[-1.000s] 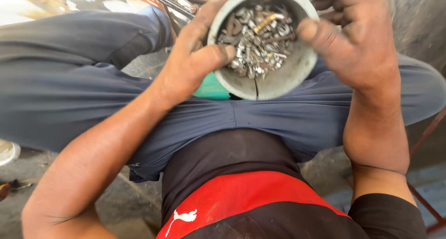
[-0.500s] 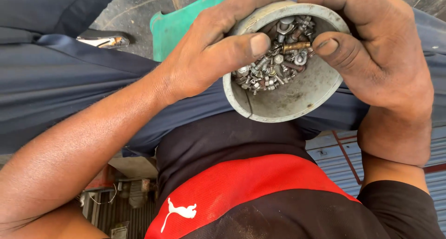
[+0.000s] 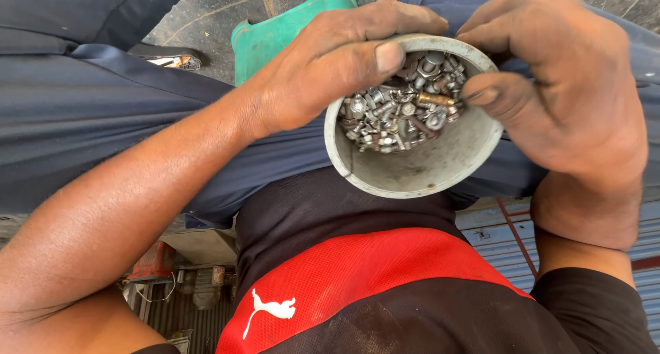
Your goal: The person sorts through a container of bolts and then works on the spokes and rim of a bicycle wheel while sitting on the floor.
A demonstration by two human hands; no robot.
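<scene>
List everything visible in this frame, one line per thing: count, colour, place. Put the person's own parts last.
cup: one, grey, round, tilted, held over the lap at upper centre.
bolts, nuts and washers: a heap too many to count, silver grey, piled against the far side inside the cup.
brass-coloured piece: one, in the heap by the right thumb.
green plastic item: one, on the ground beyond the knees, partly hidden.
ground: dark grey, top of frame.
trousers: dark blue, across the frame.
shirt: black with a red band, bottom centre.
left hand: grips the cup's rim, thumb inside.
right hand: holds the cup's right side, thumb on the heap.
</scene>
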